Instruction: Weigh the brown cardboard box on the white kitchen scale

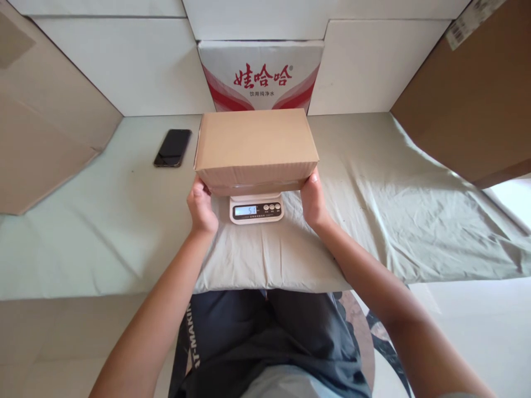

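A closed brown cardboard box (255,141) sits over a small white digital scale (256,220), hiding most of its platform. The scale's lit display reads about 51, with several round buttons beside it. My left hand (202,207) grips the box's near left corner, fingers partly hidden beneath and behind it. At the near right corner my right hand (313,199) grips the box the same way, its fingertips mostly out of sight. Whether the box rests fully on the scale or is partly held up, I cannot tell.
A dark phone (173,148) lies on the pale green cloth (136,221), left of the box. Behind stands a white and red printed carton (265,77) between white panels. Large cardboard pieces (45,121) wall the left side, another brown carton (473,94) the right.
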